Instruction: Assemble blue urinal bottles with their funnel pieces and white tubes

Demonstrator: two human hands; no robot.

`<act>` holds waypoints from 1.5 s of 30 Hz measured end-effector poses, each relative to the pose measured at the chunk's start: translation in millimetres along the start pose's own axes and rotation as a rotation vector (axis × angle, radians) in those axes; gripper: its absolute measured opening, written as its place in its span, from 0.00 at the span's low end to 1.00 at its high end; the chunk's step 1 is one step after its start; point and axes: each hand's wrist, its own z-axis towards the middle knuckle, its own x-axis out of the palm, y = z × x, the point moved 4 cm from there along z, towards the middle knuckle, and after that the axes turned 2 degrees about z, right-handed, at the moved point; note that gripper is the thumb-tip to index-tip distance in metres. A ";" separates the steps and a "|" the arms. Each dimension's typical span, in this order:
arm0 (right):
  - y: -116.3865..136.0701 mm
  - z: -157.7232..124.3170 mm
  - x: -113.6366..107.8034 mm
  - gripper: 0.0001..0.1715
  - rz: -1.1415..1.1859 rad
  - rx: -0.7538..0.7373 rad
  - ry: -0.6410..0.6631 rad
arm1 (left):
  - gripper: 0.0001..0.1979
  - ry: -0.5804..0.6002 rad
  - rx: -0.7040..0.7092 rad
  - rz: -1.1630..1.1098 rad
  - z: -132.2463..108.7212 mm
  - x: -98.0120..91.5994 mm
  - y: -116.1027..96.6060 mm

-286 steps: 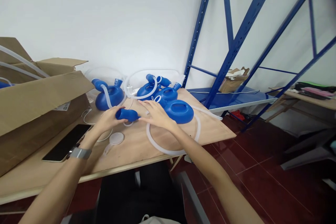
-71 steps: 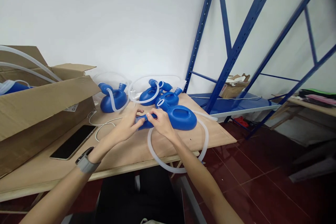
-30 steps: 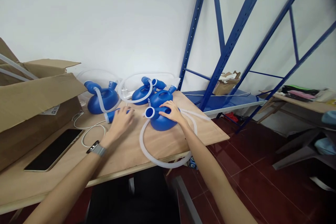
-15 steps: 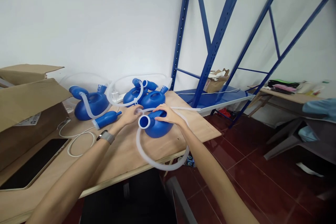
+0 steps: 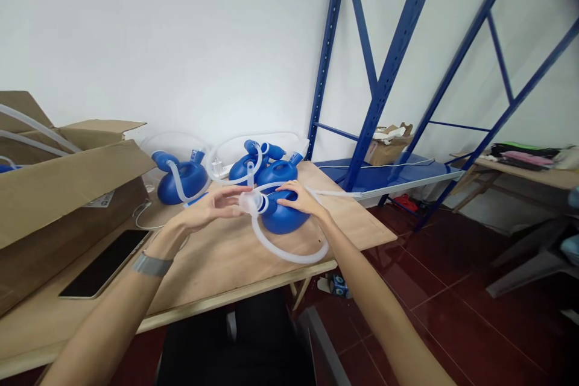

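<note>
A blue plastic bottle (image 5: 284, 217) lies near the front edge of the wooden table, its mouth facing left. My right hand (image 5: 301, 199) is closed round its handle. At the mouth is a translucent cap (image 5: 250, 202) with a short upright spout, and my left hand (image 5: 217, 208) grips it from the left between thumb and fingers. A clear hose (image 5: 289, 255) loops in front of the bottle. Behind stand more blue bottles (image 5: 277, 175) with hoses, and another (image 5: 183, 183) sits farther left.
An open cardboard box (image 5: 67, 193) fills the table's left side, with a dark tablet (image 5: 104, 264) before it. Blue metal shelving (image 5: 384, 81) rises behind the table's right end. A grey chair (image 5: 529, 259) stands at far right.
My left hand has come to the bottle's mouth, where the translucent cap now shows over the opening. My right hand stays on the bottle. The view has turned left, showing more of the box.
</note>
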 end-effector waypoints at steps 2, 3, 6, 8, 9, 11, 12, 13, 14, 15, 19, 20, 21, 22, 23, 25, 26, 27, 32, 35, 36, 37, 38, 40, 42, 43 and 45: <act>1.5 0.5 -0.4 0.22 -0.005 0.000 -0.001 | 0.34 0.076 0.068 0.094 3.4 9.5 5.0; 1.9 0.8 -0.4 0.22 -0.006 0.002 0.000 | 0.33 0.082 0.094 0.158 6.4 12.5 7.1; 2.0 1.4 -0.3 0.22 -0.008 0.016 0.012 | 0.35 0.051 0.155 0.358 16.7 17.1 8.9; 1.9 1.2 -0.6 0.21 -0.013 0.021 0.018 | 0.41 0.024 0.192 0.458 22.3 18.5 6.8; 2.1 1.0 -0.7 0.21 -0.016 0.018 0.020 | 0.44 0.015 0.204 0.497 24.5 19.3 5.8; 2.3 0.9 -0.7 0.22 -0.021 0.009 0.020 | 0.47 -0.020 0.210 0.562 27.7 20.6 5.4; 2.2 0.9 -0.4 0.23 -0.023 0.004 0.020 | 0.48 -0.061 0.216 0.593 28.7 20.6 5.6; 1.9 1.0 -0.1 0.23 -0.025 0.001 0.016 | 0.48 -0.120 0.229 0.620 29.5 20.0 6.0; 1.4 1.1 0.3 0.23 -0.026 0.001 0.007 | 0.48 -0.187 0.244 0.634 29.9 18.7 6.6; 0.9 1.2 0.7 0.23 -0.027 0.003 -0.001 | 0.47 -0.247 0.255 0.621 30.3 17.0 7.8; -0.6 1.2 1.8 0.21 -0.041 0.027 -0.006 | 0.36 -0.326 0.264 0.287 31.8 3.1 15.0; -0.5 1.3 1.5 0.21 -0.048 0.033 -0.005 | 0.34 -0.338 0.271 0.195 30.9 -3.2 15.3; -0.1 1.6 0.9 0.21 -0.052 0.036 -0.003 | 0.33 -0.352 0.278 0.141 29.1 -9.9 14.5; 0.5 2.0 0.2 0.21 -0.050 0.036 0.001 | 0.32 -0.358 0.281 0.142 26.5 -16.3 12.8; 1.4 2.7 -0.4 0.21 -0.044 0.032 0.009 | 0.31 -0.344 0.278 0.202 23.6 -21.2 10.3; 3.4 4.3 -1.7 0.20 -0.026 0.014 0.027 | 0.30 -0.261 0.270 0.434 18.0 -24.4 4.8; 4.4 5.1 -2.1 0.21 -0.022 0.005 0.039 | 0.30 -0.212 0.272 0.563 15.8 -22.8 2.6; 5.3 5.6 -2.5 0.21 -0.023 -0.003 0.050 | 0.29 -0.170 0.281 0.675 14.4 -19.6 0.9; 6.1 4.7 -2.9 0.23 -0.062 0.004 0.076 | 0.28 -0.087 0.319 0.949 22.5 2.8 -2.5; 5.3 2.9 -2.7 0.22 -0.067 0.015 0.068 | 0.28 -0.106 0.298 1.008 25.9 -1.1 -6.9; 5.2 2.4 -2.4 0.22 -0.063 0.017 0.070 | 0.28 -0.108 0.293 0.996 24.7 -6.3 -8.1; 5.2 2.1 -2.1 0.22 -0.059 0.017 0.075 | 0.29 -0.105 0.289 0.973 22.6 -12.5 -8.5; 5.3 2.0 -1.9 0.22 -0.057 0.019 0.078 | 0.29 -0.102 0.284 0.950 20.0 -19.1 -7.8; 5.9 2.1 -1.8 0.22 -0.062 0.026 0.075 | 0.29 -0.112 0.264 0.933 15.2 -29.4 -3.5; 6.8 2.5 -1.9 0.22 -0.072 0.037 0.064 | 0.30 -0.141 0.231 0.953 13.8 -31.4 3.2; 7.3 2.6 -1.9 0.22 -0.075 0.040 0.061 | 0.31 -0.161 0.219 0.969 14.9 -28.3 6.4; 8.0 2.8 -1.3 0.22 -0.076 0.041 0.066 | 0.32 -0.179 0.225 1.005 20.4 -14.5 11.1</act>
